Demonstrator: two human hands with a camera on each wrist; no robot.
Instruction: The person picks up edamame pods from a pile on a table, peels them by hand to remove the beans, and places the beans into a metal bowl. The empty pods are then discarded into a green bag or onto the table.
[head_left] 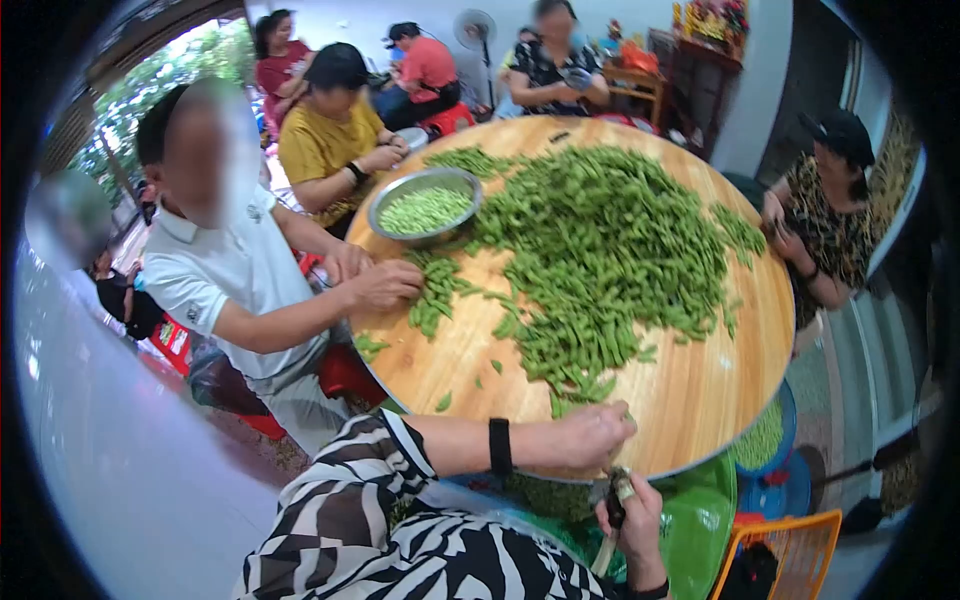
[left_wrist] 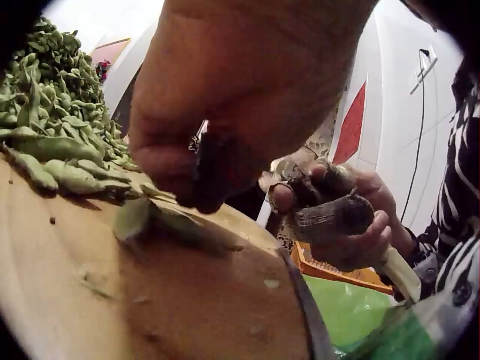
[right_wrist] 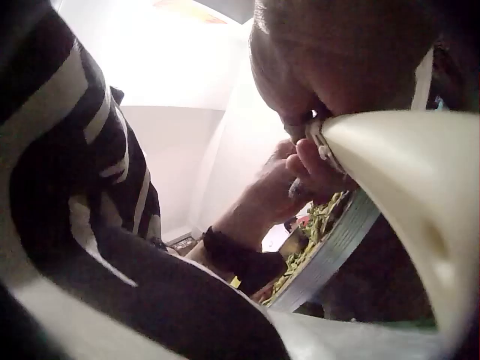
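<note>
My left hand is over the near edge of the round wooden table, its fingers curled downward. In the left wrist view two bean pods are just below these fingers, one of them blurred; I cannot tell whether the fingers pinch them. A ring shows on this hand in the right wrist view. My right hand, just off the table edge, grips a pale-handled tool with a dark ribbed part. Its smooth cream handle fills the right side of the right wrist view.
A large heap of green pods covers the table's middle. A metal bowl of shelled beans stands at the left. Several people sit around, one close on my left. Below are a green tub, an orange crate and a blue basin.
</note>
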